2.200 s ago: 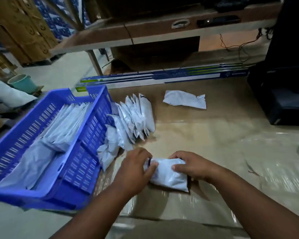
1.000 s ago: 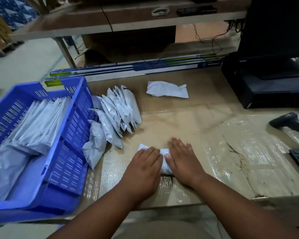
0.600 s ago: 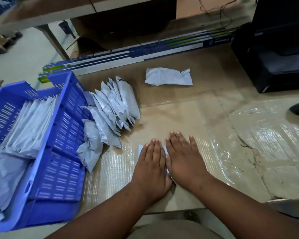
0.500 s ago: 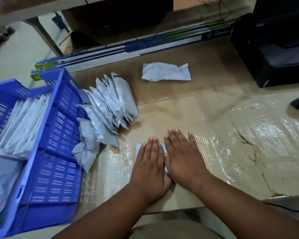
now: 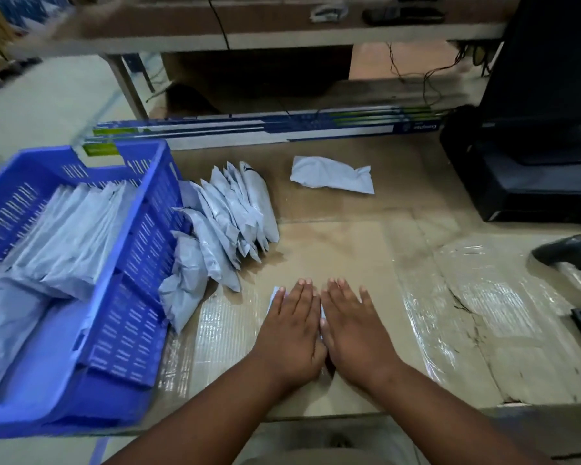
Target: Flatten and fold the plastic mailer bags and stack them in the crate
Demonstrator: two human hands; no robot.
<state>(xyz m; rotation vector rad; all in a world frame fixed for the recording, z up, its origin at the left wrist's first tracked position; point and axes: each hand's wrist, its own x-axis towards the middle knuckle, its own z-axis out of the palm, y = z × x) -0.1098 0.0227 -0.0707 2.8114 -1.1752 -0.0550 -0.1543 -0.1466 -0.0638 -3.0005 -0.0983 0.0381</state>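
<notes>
Both hands (image 5: 322, 327) flat on mailer (image 5: 275, 294)

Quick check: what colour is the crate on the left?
Blue, with slotted walls; the crate shows clearly in the head view.

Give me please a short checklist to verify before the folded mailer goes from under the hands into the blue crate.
1. Both palms flat on the mailer: ok, left hand and right hand press it with straight fingers.
2. Mailer fully flattened: cannot tell, the hands hide almost all of it.
3. Room in the blue crate: ok, free floor at its near end.
4. Path to the crate: not ok, a pile of folded mailers leans against its wall.
5. More work waiting: ok, one crumpled mailer lies farther back.
</notes>
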